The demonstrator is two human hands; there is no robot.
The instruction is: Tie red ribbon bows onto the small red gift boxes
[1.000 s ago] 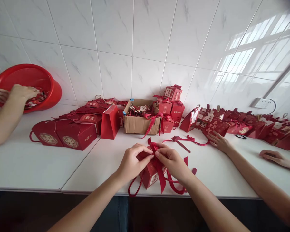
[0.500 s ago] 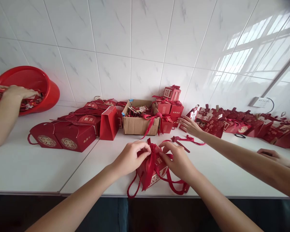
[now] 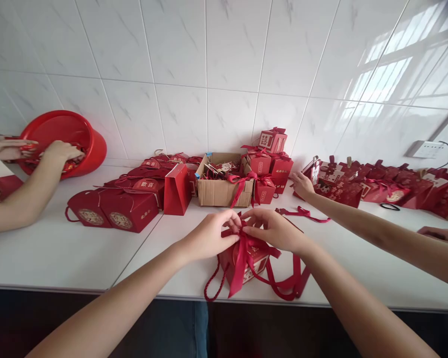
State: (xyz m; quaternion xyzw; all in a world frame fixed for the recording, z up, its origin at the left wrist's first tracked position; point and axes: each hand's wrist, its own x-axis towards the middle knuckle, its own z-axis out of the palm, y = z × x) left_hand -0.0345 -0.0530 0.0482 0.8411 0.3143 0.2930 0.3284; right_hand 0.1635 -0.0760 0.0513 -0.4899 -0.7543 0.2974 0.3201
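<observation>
A small red gift box [image 3: 227,258] sits near the table's front edge, with a red ribbon [image 3: 240,271] knotted at its top and one end hanging down its front. My left hand [image 3: 212,233] pinches the ribbon at the knot from the left. From the right, my right hand [image 3: 272,228] closes its fingers on the same ribbon, nearly touching the left fingertips. A twisted red cord handle [image 3: 214,293] droops at the box's left. More ribbon loops [image 3: 283,286] lie at its right. The knot itself is partly covered by my fingers.
Behind stands a cardboard box [image 3: 224,193] of small items, beside stacked red boxes [image 3: 272,140]. Larger red boxes [image 3: 134,214] sit left. Another person's hands reach into a red basin [image 3: 97,149]. A co-worker's hand [image 3: 302,186] is at red bags [image 3: 339,191] on the right.
My right hand has moved in over the box top, closer to my left hand at the knot. At far left, another person's red box has come into view. The whole view has shifted slightly.
</observation>
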